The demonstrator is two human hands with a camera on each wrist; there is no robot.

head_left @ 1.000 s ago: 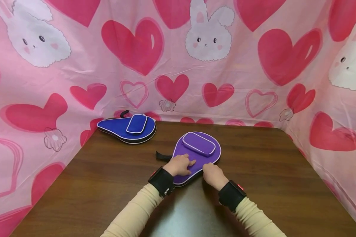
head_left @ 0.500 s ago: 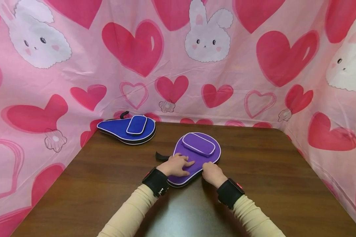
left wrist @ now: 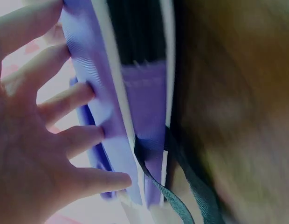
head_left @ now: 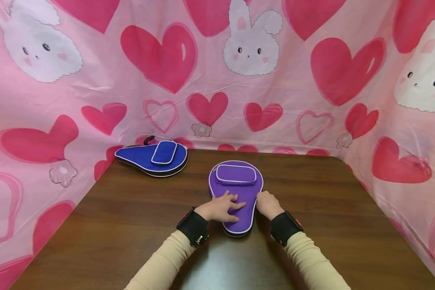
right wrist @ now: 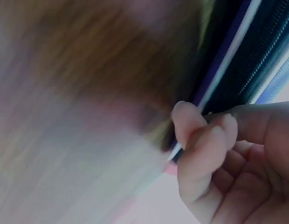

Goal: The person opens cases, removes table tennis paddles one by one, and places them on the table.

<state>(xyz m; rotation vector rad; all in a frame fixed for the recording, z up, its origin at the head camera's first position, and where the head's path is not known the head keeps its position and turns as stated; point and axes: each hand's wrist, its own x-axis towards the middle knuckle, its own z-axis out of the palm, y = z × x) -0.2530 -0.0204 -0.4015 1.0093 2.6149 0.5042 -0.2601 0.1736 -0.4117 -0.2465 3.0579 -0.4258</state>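
A purple table tennis paddle case [head_left: 245,192] with white piping and a small front pocket [head_left: 236,174] lies on the table, its narrow end towards me. My left hand [head_left: 221,208] rests on its face with fingers spread. At the case's right side, my right hand [head_left: 269,204] has its fingers curled at the edge. The right wrist view shows thumb and fingers pinching at the zipper [right wrist: 263,58]; they cover most of the zipper pull between them. A dark strap [left wrist: 198,193] hangs from the case's narrow end in the left wrist view.
A blue paddle case [head_left: 139,156] with its own pocket and a black strap [head_left: 149,139] lies at the back left of the brown wooden table [head_left: 311,189]. Pink cloth [head_left: 290,88] printed with hearts and rabbits hangs round the back and sides.
The purple case has swung round so its narrow end, earlier towards the lower left, now points at me. Both hands moved with it, the right slightly away and rightward. The blue case stays put.
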